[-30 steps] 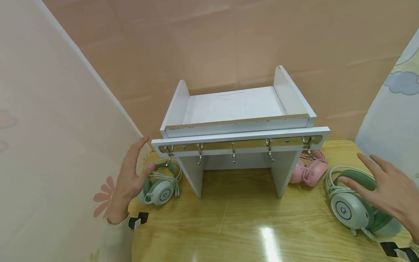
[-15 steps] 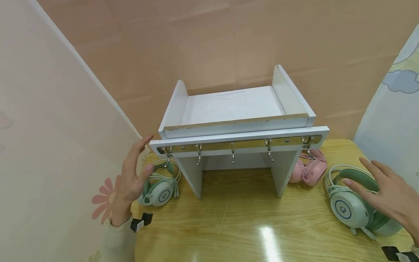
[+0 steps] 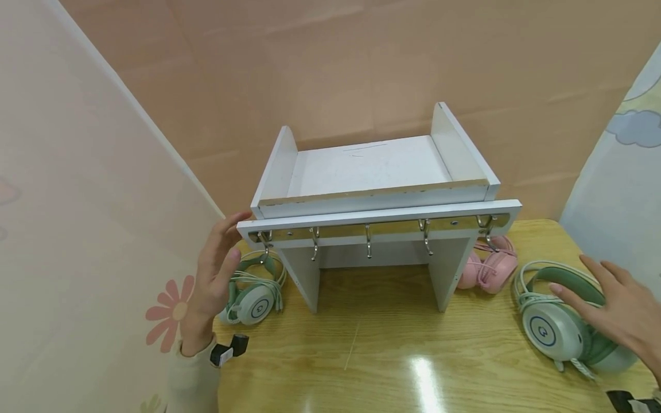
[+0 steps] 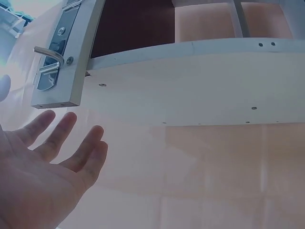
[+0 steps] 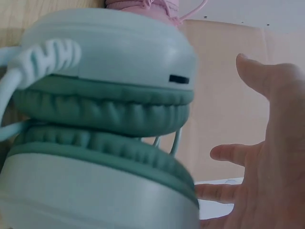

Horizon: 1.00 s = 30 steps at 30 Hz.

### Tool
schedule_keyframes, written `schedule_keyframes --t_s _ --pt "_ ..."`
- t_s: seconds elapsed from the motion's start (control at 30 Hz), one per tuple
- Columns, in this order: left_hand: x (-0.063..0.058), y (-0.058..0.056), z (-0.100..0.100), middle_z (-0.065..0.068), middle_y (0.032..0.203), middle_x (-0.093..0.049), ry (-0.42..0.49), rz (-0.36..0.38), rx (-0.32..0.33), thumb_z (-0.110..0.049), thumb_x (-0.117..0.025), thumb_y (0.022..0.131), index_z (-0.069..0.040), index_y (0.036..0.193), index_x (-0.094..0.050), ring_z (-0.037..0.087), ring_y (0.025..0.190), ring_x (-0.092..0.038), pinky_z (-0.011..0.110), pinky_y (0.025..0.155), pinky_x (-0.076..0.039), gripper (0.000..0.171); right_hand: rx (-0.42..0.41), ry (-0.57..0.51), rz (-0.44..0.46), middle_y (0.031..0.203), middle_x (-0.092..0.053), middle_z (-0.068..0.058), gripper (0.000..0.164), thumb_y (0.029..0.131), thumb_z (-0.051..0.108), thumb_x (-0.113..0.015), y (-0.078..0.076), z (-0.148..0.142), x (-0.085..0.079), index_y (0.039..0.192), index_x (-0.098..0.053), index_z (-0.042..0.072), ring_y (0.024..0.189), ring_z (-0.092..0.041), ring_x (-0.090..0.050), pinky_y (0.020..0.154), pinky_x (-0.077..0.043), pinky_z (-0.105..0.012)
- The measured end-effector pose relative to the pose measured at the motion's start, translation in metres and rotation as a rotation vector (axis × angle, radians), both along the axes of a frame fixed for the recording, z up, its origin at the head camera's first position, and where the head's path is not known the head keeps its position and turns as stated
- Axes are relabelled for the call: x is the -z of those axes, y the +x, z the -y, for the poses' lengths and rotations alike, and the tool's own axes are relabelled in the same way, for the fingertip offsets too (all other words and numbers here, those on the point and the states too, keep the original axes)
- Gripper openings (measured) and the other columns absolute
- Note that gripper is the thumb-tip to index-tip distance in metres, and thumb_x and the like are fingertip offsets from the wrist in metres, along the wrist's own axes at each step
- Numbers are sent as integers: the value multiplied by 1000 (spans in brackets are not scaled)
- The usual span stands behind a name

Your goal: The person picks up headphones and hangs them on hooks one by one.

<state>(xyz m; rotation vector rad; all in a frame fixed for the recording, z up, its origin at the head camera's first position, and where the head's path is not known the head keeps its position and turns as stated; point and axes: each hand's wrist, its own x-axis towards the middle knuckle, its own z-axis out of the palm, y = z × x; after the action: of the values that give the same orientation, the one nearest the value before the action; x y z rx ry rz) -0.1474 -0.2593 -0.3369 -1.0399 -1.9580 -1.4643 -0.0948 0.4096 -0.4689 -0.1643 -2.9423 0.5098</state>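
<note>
My left hand (image 3: 214, 281) is raised at the left end of a white wooden rack (image 3: 366, 166), holding nothing. Its fingertips are right by the end of the front rail, which carries a metal strip of coat hooks (image 3: 369, 241). In the left wrist view the fingers (image 4: 88, 150) are loosely bent just under the rail's end. Over at the right, my right hand (image 3: 622, 312) hovers by a pair of pale green headphones (image 3: 549, 332) with its cable wound round it. The right wrist view shows spread fingers (image 5: 228, 153) beside the green ear cushions (image 5: 102, 112), apart from them.
Another pair of green headphones (image 3: 257, 304) lies left of the rack, below my left hand. Pink headphones (image 3: 498, 271) lie by the rack's right leg. A wall (image 3: 103, 201) stands close on the left, and brown paper (image 3: 361, 69) covers the back.
My left hand has moved a little right and closer to the rail's end, its fingers bending slightly. My right hand has shifted slightly to the right. The rack and headphones stay in place.
</note>
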Motion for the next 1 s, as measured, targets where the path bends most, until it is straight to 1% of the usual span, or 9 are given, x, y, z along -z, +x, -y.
schedule_keyframes --t_s 0.07,0.17,0.27,0.37,0.53,0.7,0.83,0.9,1.0 --pt "0 0 -1 28 154 -51 6 4 1 9 -37 102 17 151 -40 25 132 -63 34 116 -47 50 5 4 12 155 -19 -51 106 100 59 -65 0 -2 3 167 -12 -3 118 -78 -32 90 -30 -87" --pt "1 0 -1 26 154 -51 23 28 0 10 -35 103 15 151 -41 26 134 -62 35 116 -48 49 12 8 27 154 -19 -52 107 99 60 -65 -1 -7 9 167 -11 -4 117 -78 -33 89 -32 -88" --pt "1 1 -2 23 154 -52 49 58 6 10 -34 104 15 151 -41 28 136 -59 35 116 -48 47 20 6 40 153 -20 -52 108 99 60 -65 -2 -13 15 167 -10 -3 115 -78 -35 88 -33 -88" --pt "1 2 -4 19 153 -54 67 70 10 11 -34 106 16 150 -42 28 134 -59 34 114 -50 45 20 -3 55 153 -19 -53 107 100 59 -64 -2 -16 19 167 -8 -3 114 -79 -35 87 -33 -89" --pt "-1 2 -7 16 147 -58 91 66 13 11 -34 108 18 147 -44 26 126 -63 31 109 -54 41 26 -15 88 154 -16 -54 108 102 61 -60 -2 -16 23 166 -4 -7 121 -79 -30 89 -33 -89" --pt "-2 -2 -8 13 138 -65 139 69 -20 11 -37 109 20 142 -47 20 117 -68 28 102 -60 36 57 -32 124 154 -13 -55 108 105 62 -53 -2 -16 24 163 0 -11 130 -77 -22 93 -31 -89" --pt "-2 -4 -8 12 130 -69 189 89 -52 9 -40 110 23 138 -48 16 111 -70 25 95 -62 32 77 -59 127 155 -11 -56 107 106 60 -51 -4 -20 28 162 1 -15 135 -77 -18 95 -28 -89" --pt "-2 -4 -8 11 128 -70 208 98 -49 8 -40 110 23 136 -49 17 109 -70 25 94 -62 31 70 -69 129 155 -10 -55 108 106 60 -52 -5 -23 30 161 1 -15 135 -77 -17 95 -27 -89" --pt "-3 -3 -7 7 127 -70 211 117 -56 6 -41 111 21 136 -51 17 107 -69 24 94 -62 31 35 -75 138 154 -13 -56 108 106 60 -53 -9 -28 33 161 0 -17 132 -77 -21 95 -28 -88"
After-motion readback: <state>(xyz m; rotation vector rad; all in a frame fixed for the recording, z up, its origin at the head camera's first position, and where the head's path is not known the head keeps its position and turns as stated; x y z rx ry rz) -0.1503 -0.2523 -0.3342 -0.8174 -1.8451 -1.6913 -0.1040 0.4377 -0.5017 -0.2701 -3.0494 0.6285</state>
